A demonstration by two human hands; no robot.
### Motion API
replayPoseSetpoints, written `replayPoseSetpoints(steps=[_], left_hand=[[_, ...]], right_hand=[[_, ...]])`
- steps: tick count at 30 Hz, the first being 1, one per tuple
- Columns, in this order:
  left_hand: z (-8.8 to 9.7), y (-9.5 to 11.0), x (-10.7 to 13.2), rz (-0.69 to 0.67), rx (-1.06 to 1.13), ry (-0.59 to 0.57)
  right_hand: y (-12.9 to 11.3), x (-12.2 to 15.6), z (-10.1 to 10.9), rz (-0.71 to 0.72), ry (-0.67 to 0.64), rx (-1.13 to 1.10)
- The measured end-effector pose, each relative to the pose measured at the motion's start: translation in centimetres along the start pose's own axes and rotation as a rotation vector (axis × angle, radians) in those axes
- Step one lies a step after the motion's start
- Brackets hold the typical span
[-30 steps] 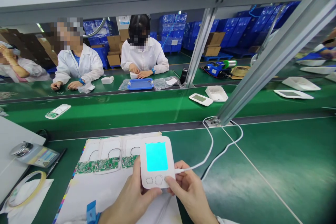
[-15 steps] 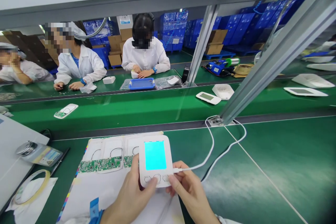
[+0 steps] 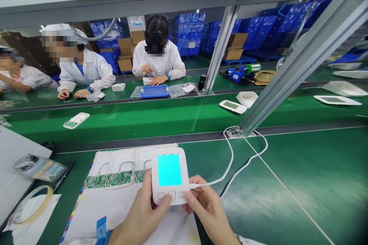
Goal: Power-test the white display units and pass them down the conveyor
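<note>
Both hands hold a white device (image 3: 169, 174) with a lit cyan screen, upright over the near bench. My left hand (image 3: 140, 214) grips its lower left edge, thumb on the buttons below the screen. My right hand (image 3: 205, 208) grips its lower right corner, thumb on the front. A white cable (image 3: 230, 160) plugs into the device's right side and runs back to the base of a metal post (image 3: 235, 132). Just behind the device lie several green circuit boards (image 3: 115, 180) in white shells on a white sheet (image 3: 115, 206).
A tape roll (image 3: 33, 206) and a metal weight (image 3: 24, 160) lie at the left. White shells (image 3: 232, 106) ride the green conveyor (image 3: 161, 118); another part (image 3: 76, 120) sits further left. Co-workers in white coats (image 3: 158, 59) sit opposite beside a blue tray (image 3: 154, 91).
My left thumb slid from the device's bottom edge up onto its buttons. The parts on the conveyor drifted to the right. The co-worker opposite raised a hand.
</note>
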State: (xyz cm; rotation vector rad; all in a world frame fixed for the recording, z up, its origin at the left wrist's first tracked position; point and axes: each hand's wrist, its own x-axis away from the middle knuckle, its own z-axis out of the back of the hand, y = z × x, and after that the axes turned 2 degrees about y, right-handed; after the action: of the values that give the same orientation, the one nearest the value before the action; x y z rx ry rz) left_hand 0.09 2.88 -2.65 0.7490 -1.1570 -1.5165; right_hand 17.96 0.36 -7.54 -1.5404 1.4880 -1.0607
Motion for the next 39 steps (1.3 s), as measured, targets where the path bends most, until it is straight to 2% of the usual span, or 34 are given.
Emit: replayPoseSetpoints(steps=[15, 20, 23, 25, 27, 29, 31, 33, 35, 39], left_hand=[[0.1, -0.5, -0.2, -0.014, -0.023, 0.008], [0.0, -0.4, 0.0, -0.053, 0.052, -0.01], [0.3, -1.0, -0.7, 0.02, 0.189, -0.038], [1.2, -1.6, -2.1, 0.106, 0.262, -0.06], [2.9, -2.1, -4.2, 0.127, 0.284, -0.027], [5.1, -2.3, -6.4, 0.074, 0.286, 0.071], [7.0, -2.4, -8.0, 0.003, 0.266, 0.177], [8.0, -2.6, -8.7, -0.049, 0.196, 0.241], [7.7, -2.9, -8.6, -0.079, 0.076, 0.242], [5.2, -3.2, -8.2, -0.102, -0.148, 0.121]], right_hand=[[-0.4, -0.1, -0.2, -0.004, 0.003, 0.019], [-0.6, 0.1, -0.3, 0.01, 0.024, 0.021], [-0.8, -0.1, -0.2, 0.031, 0.031, 0.063], [-0.9, -0.4, -0.1, 0.015, 0.057, 0.078], [-1.0, -0.8, 0.1, -0.019, 0.114, 0.068], [-1.0, -1.0, 0.3, -0.028, 0.163, 0.072], [-0.8, -1.1, 0.5, -0.019, 0.137, 0.111], [-0.5, -1.0, 0.6, -0.013, 0.088, 0.143], [-0.2, -0.9, 0.6, -0.023, 0.067, 0.144], [-0.1, -0.7, 0.3, -0.038, 0.115, 0.138]])
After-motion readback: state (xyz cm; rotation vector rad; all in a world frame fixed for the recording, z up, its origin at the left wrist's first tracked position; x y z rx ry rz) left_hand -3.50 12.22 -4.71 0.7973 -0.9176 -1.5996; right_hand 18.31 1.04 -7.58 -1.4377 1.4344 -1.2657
